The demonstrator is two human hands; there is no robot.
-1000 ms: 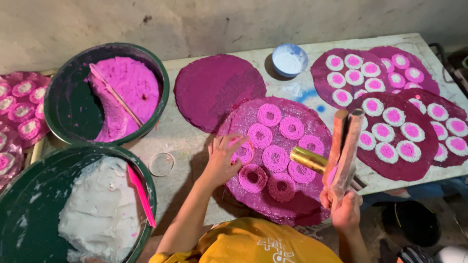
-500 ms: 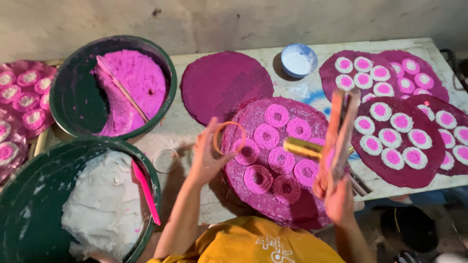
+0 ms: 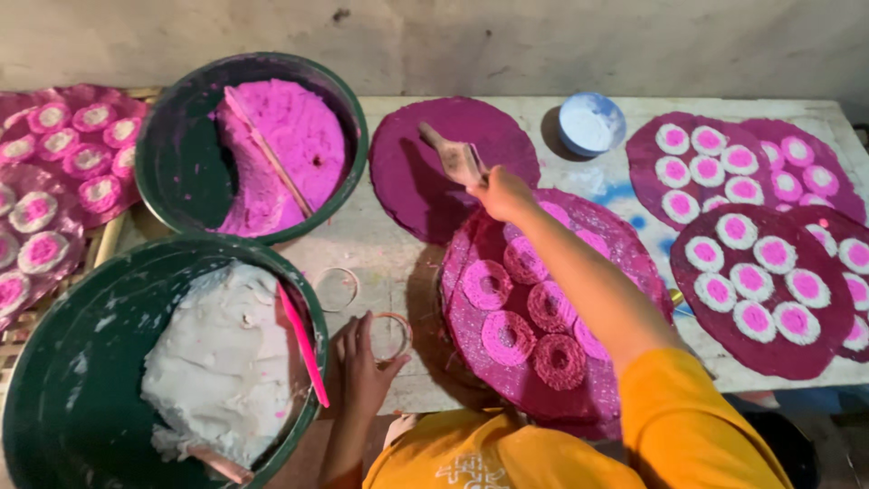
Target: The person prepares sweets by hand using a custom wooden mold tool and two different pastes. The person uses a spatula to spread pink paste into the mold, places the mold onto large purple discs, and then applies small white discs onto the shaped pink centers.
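Observation:
My left hand rests on the table beside the white-paste basin, its fingers pinching a thin ring mould. My right hand reaches forward across a dark purple disc that carries several pink rings of paste. It grips a flat wooden scraper, whose blade lies over a plain purple disc behind. My orange sleeve hides the ringed disc's near right part.
A green basin of pink paste with a stick stands at the back left. A green basin of white paste holds a pink spatula. A second ring lies between them. A small blue bowl and discs with white-pink rosettes are on the right, with more rosettes on the left.
My left hand lifted a ring off the ringed disc and brought it down to the table near the white basin. My right hand swung from the disc's right side forward to the plain disc.

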